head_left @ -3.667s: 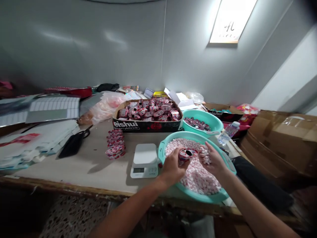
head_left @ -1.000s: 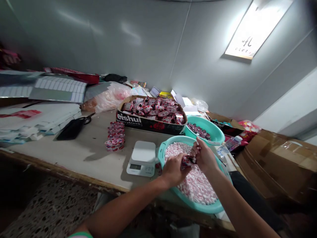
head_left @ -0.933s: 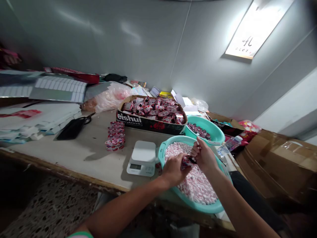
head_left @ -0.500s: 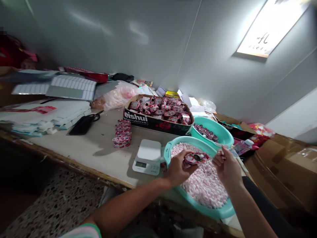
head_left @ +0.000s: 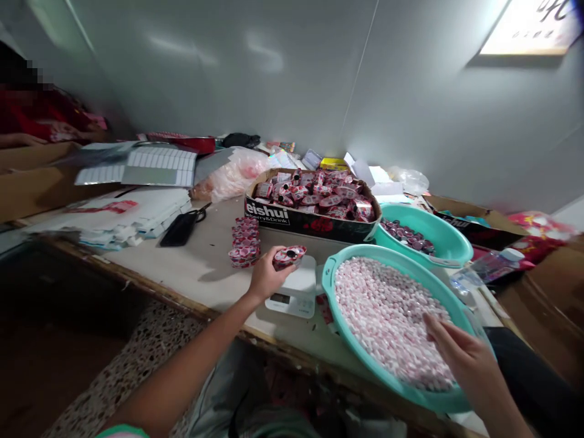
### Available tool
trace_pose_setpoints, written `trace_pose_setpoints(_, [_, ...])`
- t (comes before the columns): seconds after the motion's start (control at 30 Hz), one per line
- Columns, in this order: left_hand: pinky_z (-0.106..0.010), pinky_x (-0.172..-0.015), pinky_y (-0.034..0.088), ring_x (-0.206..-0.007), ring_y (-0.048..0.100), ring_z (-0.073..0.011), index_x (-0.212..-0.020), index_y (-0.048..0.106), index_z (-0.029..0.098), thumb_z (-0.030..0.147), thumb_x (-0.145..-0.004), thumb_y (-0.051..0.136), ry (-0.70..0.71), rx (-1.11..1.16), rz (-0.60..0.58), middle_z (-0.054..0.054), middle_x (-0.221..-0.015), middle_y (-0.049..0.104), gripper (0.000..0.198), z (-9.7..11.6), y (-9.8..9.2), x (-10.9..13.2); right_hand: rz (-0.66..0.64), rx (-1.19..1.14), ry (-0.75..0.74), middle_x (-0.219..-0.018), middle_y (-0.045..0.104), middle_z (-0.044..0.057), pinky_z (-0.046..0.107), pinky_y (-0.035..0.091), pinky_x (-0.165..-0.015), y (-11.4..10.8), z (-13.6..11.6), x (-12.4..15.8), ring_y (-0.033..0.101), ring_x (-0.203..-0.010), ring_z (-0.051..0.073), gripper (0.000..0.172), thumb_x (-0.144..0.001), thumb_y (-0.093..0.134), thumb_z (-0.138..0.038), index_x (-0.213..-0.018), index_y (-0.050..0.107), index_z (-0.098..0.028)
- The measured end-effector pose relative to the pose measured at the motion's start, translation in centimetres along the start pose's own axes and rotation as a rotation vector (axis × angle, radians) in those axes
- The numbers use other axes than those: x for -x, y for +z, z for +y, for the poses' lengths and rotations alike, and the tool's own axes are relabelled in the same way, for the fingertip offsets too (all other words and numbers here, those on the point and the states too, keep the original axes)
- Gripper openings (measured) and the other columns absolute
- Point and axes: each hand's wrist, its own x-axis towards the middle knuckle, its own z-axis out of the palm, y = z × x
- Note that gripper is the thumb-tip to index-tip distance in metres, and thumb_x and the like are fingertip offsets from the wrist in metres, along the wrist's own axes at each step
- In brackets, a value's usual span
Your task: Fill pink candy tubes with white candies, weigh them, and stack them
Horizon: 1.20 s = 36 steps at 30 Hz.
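Firmly clamped in the left hand (head_left: 267,278), the printed tin (head_left: 283,260) was held at the white scale (head_left: 303,282); over the pink-white pieces (head_left: 383,316) the right hand (head_left: 468,356) was poised, its grip unreadable!

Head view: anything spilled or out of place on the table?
One thing: a red patterned piece, mostly hidden, pokes out between the scale and the nearer basin. It looks stray because similar-looking containers stand in a row farther left. No obvious spill of the pink-and-white pieces.
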Motion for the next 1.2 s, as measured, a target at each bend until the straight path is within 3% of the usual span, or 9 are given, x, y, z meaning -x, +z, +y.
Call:
trace_pose_setpoints(0.13, [-0.029, -0.079, 0.050, -0.089, 0.065, -0.0198, -0.109, 0.058, 0.021, 0.033, -0.070, 0.073, 0.000, -0.072, -0.044, -0.004, -0.097, 0.069, 0.044, -1.8, 1.4, 0.1, -0.202, 0.252, -0.052, -0.056, 0.058, 0.001, 0.023, 0.040, -0.049, 0.7, 0.4, -0.7, 0.053, -0.054, 0.015, 0.052, -0.071, 0.052, -0.069, -0.061, 0.065, -0.019])
trace_pose_setpoints(0.27, [-0.029, -0.081, 0.049, -0.093, 0.064, -0.0199, -0.109, 0.059, 0.023, 0.035, -0.071, 0.072, 0.050, -0.106, -0.078, -0.004, -0.100, 0.068, 0.043, -2.0, 2.8, -0.3, -0.233, 0.389, -0.068, -0.057, 0.063, 0.001, 0.023, 0.043, -0.051, 0.9, 1.1, -1.3, 0.058, -0.055, 0.018, 0.055, -0.072, 0.046, -0.072, -0.061, 0.066, -0.021])
trace_pose_setpoints(0.4, [-0.031, -0.082, 0.049, -0.095, 0.063, -0.0215, -0.112, 0.057, 0.023, 0.039, -0.072, 0.071, 0.015, -0.103, -0.123, -0.005, -0.103, 0.067, 0.046, -2.0, 3.0, -0.8, -0.270, 0.415, -0.089, -0.055, 0.061, 0.001, 0.024, 0.044, -0.051, 0.9, 1.4, -1.4, 0.057, -0.052, 0.018, 0.056, -0.073, 0.044, -0.072, -0.060, 0.065, -0.022])
trace_pose_setpoints(0.5, [-0.033, -0.086, 0.049, -0.100, 0.062, -0.0234, -0.120, 0.052, 0.023, 0.039, -0.066, 0.076, 0.018, -0.095, -0.139, -0.007, -0.109, 0.065, 0.060, -2.0, 2.2, -0.6, -0.270, 0.397, -0.098, -0.059, 0.065, 0.001, 0.023, 0.045, -0.052, 1.2, 0.7, -1.1, 0.060, -0.057, 0.019, 0.056, -0.073, 0.043, -0.071, -0.062, 0.066, -0.022])
trace_pose_setpoints(0.6, [-0.036, -0.095, 0.045, -0.108, 0.057, -0.0239, -0.125, 0.048, 0.023, 0.041, -0.065, 0.078, 0.096, -0.083, -0.083, -0.008, -0.115, 0.063, 0.070, -2.1, 0.7, 0.5, -0.277, 0.387, -0.114, -0.053, 0.062, 0.001, 0.025, 0.045, -0.051, 1.5, 0.0, -0.7, 0.058, -0.052, 0.019, 0.054, -0.073, 0.043, -0.069, -0.058, 0.064, -0.022])
trace_pose_setpoints(0.7, [-0.036, -0.099, 0.042, -0.110, 0.055, -0.0215, -0.122, 0.049, 0.023, 0.040, -0.077, 0.068, 0.142, -0.106, 0.032, -0.006, -0.113, 0.063, 0.051, -2.7, -1.3, 2.6, -0.292, 0.372, -0.102, -0.059, 0.065, 0.001, 0.025, 0.047, -0.055, 1.4, 0.0, -0.8, 0.063, -0.061, 0.021, 0.050, -0.070, 0.047, -0.068, -0.060, 0.066, -0.023])
trace_pose_setpoints(0.83, [-0.036, -0.095, 0.044, -0.103, 0.058, -0.0198, -0.109, 0.056, 0.021, 0.034, -0.088, 0.054, 0.078, -0.198, 0.193, -0.005, -0.105, 0.065, 0.025, -4.4, -3.7, 5.9, -0.275, 0.340, -0.048, -0.082, 0.074, 0.001, 0.026, 0.050, -0.067, 1.1, 0.9, -1.0, 0.067, -0.086, 0.027, 0.045, -0.065, 0.053, -0.067, -0.071, 0.070, -0.025])
trace_pose_setpoints(0.97, [-0.035, -0.090, 0.048, -0.097, 0.060, -0.0200, -0.099, 0.061, 0.020, 0.035, -0.090, 0.049, -0.036, -0.289, 0.308, -0.006, -0.098, 0.067, 0.021, -6.8, -4.9, 8.4, -0.283, 0.324, -0.033, -0.092, 0.074, 0.001, 0.028, 0.051, -0.075, 1.2, 1.7, -1.2, 0.066, -0.093, 0.029, 0.044, -0.063, 0.055, -0.065, -0.075, 0.072, -0.026])
trace_pose_setpoints(1.2, [-0.036, -0.085, 0.048, -0.089, 0.063, -0.0211, -0.092, 0.063, 0.022, 0.034, -0.091, 0.048, -0.025, -0.449, 0.281, -0.005, -0.093, 0.069, 0.020, -8.6, -4.5, 9.8, -0.326, 0.321, -0.112, -0.096, 0.073, 0.003, 0.031, 0.051, -0.083, 1.2, 3.6, -1.7, 0.066, -0.095, 0.029, 0.033, -0.067, 0.058, -0.054, -0.079, 0.075, -0.028])
